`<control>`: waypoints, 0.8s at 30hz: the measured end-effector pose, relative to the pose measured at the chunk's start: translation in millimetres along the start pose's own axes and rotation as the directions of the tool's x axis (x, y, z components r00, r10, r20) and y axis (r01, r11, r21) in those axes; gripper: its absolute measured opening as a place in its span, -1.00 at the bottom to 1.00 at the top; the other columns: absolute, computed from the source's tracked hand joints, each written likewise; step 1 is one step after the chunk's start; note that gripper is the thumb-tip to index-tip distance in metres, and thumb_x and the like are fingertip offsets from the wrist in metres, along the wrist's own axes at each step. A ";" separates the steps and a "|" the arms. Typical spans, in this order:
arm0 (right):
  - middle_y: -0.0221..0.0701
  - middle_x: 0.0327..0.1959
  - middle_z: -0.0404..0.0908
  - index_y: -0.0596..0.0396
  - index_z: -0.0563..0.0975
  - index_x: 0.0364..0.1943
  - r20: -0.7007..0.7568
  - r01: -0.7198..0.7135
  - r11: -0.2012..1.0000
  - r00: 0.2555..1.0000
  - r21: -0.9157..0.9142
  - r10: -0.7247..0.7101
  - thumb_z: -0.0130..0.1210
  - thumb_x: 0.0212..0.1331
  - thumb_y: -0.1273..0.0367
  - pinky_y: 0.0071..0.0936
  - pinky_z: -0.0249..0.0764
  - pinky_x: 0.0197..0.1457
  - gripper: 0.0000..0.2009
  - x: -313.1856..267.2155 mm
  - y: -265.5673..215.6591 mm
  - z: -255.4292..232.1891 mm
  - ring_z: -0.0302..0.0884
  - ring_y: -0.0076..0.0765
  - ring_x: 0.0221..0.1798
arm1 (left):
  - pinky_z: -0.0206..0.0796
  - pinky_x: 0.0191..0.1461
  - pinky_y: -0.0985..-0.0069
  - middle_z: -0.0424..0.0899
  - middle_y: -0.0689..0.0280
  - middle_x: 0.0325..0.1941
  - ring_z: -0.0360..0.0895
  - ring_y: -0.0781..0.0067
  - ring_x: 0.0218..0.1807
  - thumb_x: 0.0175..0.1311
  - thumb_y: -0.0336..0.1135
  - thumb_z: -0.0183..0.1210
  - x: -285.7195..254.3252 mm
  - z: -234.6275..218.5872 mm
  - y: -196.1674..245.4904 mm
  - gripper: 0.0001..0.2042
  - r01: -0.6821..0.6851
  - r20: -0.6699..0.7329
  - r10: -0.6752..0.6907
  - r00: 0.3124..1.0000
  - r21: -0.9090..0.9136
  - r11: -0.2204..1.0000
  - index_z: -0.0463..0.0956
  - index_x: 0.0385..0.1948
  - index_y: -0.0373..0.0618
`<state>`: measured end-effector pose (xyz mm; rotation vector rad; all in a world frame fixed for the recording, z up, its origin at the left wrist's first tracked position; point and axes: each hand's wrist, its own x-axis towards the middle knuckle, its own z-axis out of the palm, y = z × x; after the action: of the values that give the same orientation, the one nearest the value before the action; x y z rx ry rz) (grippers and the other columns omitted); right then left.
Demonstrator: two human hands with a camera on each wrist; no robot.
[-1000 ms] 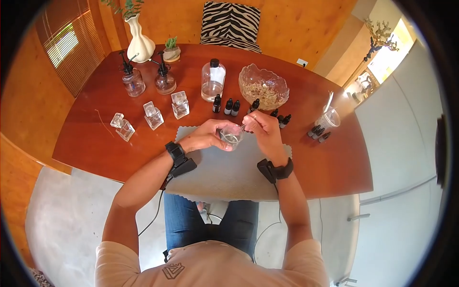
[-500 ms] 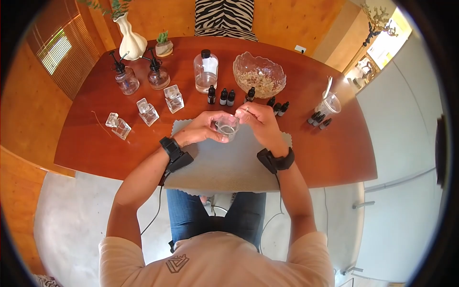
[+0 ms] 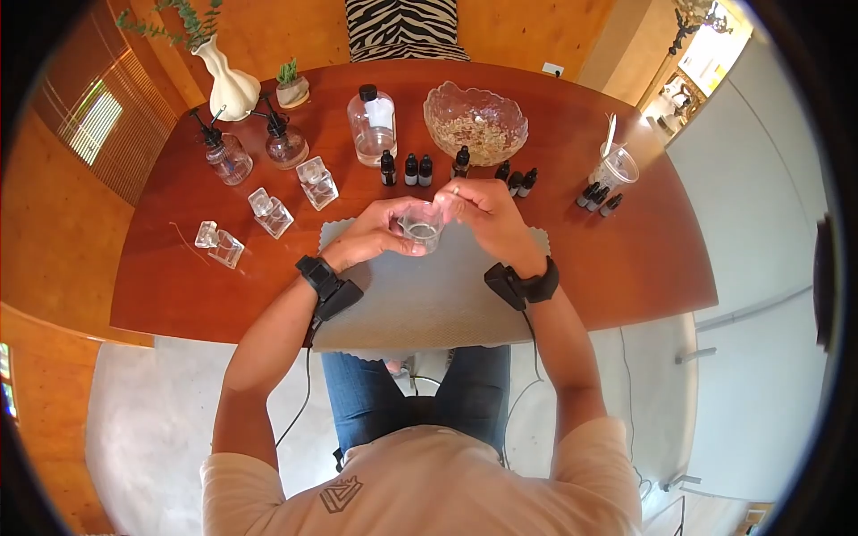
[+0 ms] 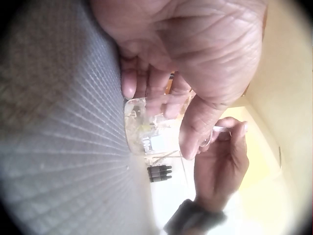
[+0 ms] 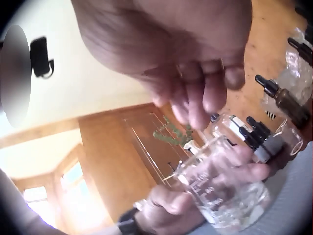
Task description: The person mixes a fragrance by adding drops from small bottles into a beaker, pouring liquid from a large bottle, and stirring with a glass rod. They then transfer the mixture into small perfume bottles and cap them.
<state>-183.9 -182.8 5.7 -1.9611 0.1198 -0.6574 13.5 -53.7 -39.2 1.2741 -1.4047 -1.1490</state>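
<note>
A small clear glass beaker (image 3: 420,234) with a little clear liquid is held just above the grey mat (image 3: 407,304). The left hand (image 3: 374,234) grips it around the side, thumb nearest the body. At the rim, the right hand (image 3: 487,214) pinches a thin rod (image 4: 222,129) between thumb and fingertips; its lower end is hard to make out. Printed markings show on the beaker (image 5: 215,196) in the right wrist view, where the left hand's fingers are seen through the glass.
Beyond the hands stand several black-capped dropper bottles (image 3: 412,170), a large clear bottle (image 3: 372,129) and a glass bowl (image 3: 476,129). Square glass bottles (image 3: 272,216) and pump bottles (image 3: 228,161) stand left; a clear cup (image 3: 617,168) with sticks stands right.
The head view has shifted, so the table and its objects appear higher and mostly further left. Both hands keep their hold on the beaker and the rod, over the mat's far part.
</note>
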 end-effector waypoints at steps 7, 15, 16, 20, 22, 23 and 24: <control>-0.34 -0.56 0.55 0.28 0.59 -0.36 -0.036 0.027 0.999 0.999 -0.017 -0.027 0.15 0.36 0.35 -0.42 0.37 -0.38 -0.77 0.1 -0.2 1.0 0.40 -0.51 -0.48 | 0.41 0.21 0.47 0.62 0.34 0.22 0.52 0.53 0.21 0.08 -0.41 0.49 0.7 -0.2 -3.7 -0.37 -0.013 0.001 0.013 1.000 -0.020 1.000 0.49 0.26 -0.09; -0.31 -0.58 0.50 0.27 0.57 -0.36 -0.040 0.027 0.999 0.999 -0.046 -0.028 0.14 0.37 0.34 -0.41 0.35 -0.41 -0.77 -0.2 0.3 4.2 0.39 -0.50 -0.50 | 0.33 0.13 0.55 0.67 0.40 0.16 0.51 0.59 0.18 0.06 -0.38 0.51 0.2 0.1 -2.7 -0.36 -0.001 -0.012 0.001 1.000 0.012 1.000 0.50 0.27 -0.06; -0.31 -0.58 0.50 0.27 0.57 -0.35 -0.071 0.029 0.998 0.997 -0.057 -0.033 0.14 0.37 0.35 -0.41 0.34 -0.41 -0.77 -0.5 2.2 6.8 0.38 -0.50 -0.50 | 0.32 0.12 0.56 0.67 0.40 0.16 0.51 0.59 0.18 0.06 -0.37 0.51 0.5 0.2 -3.7 -0.36 -0.004 -0.011 0.004 1.000 -0.004 1.000 0.50 0.27 -0.06; -0.31 -0.59 0.50 0.28 0.57 -0.36 -0.119 0.073 0.988 0.989 -0.136 -0.089 0.14 0.38 0.36 -0.43 0.35 -0.40 -0.78 -1.0 3.0 8.1 0.37 -0.51 -0.51 | 0.33 0.12 0.55 0.67 0.41 0.16 0.51 0.60 0.16 0.06 -0.37 0.51 1.0 0.4 -4.8 -0.36 -0.011 -0.013 0.011 1.000 -0.001 1.000 0.50 0.27 -0.06; -0.29 -0.59 0.48 0.28 0.56 -0.36 -0.039 0.056 0.998 0.998 -0.006 -0.056 0.14 0.37 0.37 -0.41 0.34 -0.41 -0.78 -1.7 1.7 3.4 0.37 -0.48 -0.52 | 0.34 0.12 0.54 0.67 0.40 0.16 0.52 0.60 0.16 0.06 -0.37 0.50 1.6 -0.1 -5.3 -0.36 -0.019 -0.006 0.019 1.000 0.002 1.000 0.49 0.27 -0.06; -0.28 -0.59 0.47 0.28 0.56 -0.36 0.003 0.043 0.997 0.999 0.060 -0.043 0.14 0.37 0.38 -0.41 0.34 -0.41 -0.79 -1.7 1.5 1.8 0.36 -0.47 -0.52 | 0.34 0.12 0.54 0.67 0.40 0.16 0.52 0.59 0.15 0.07 -0.37 0.50 2.0 -0.3 -7.0 -0.36 -0.026 0.003 0.026 1.000 -0.012 1.000 0.49 0.28 -0.06; -0.29 -0.59 0.48 0.28 0.56 -0.37 -0.052 0.052 0.999 0.997 -0.017 -0.052 0.14 0.37 0.37 -0.41 0.34 -0.40 -0.78 -0.9 1.6 2.6 0.37 -0.48 -0.52 | 0.35 0.13 0.53 0.66 0.40 0.16 0.52 0.59 0.15 0.07 -0.38 0.50 2.0 -0.6 -8.0 -0.36 -0.033 0.012 0.033 0.999 -0.026 0.999 0.49 0.28 -0.06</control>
<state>-183.0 -181.1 3.1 -1.9685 0.1066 -0.7441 15.2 -56.0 -46.9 1.2236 -1.4107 -1.1504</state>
